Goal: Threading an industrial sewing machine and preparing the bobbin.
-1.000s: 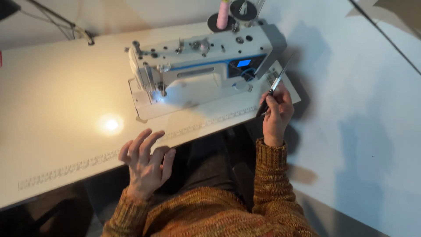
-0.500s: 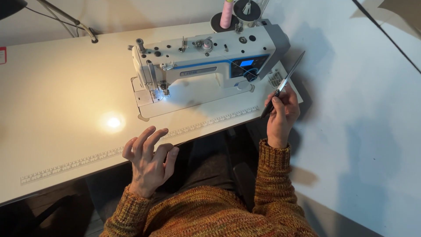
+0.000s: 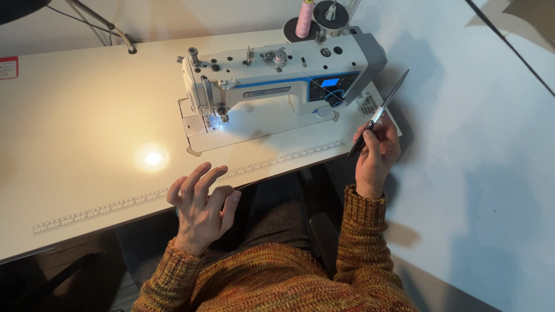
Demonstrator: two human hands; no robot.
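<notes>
Right hand point(image 3: 377, 155) grips scissors point(image 3: 381, 111) pointing up-right.

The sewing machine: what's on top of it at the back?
A pink thread cone and a dark spool stand behind the sewing machine. Their bases are partly hidden.

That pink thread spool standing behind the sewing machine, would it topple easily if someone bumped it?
Probably not easily. The pink spool stands upright on a dark round base, which likely steadies it, perhaps on a pin, though none shows. It is tall and narrow, so loose on the table it would likely tip, then roll. Being wound thread, it is probably light for its size.
</notes>
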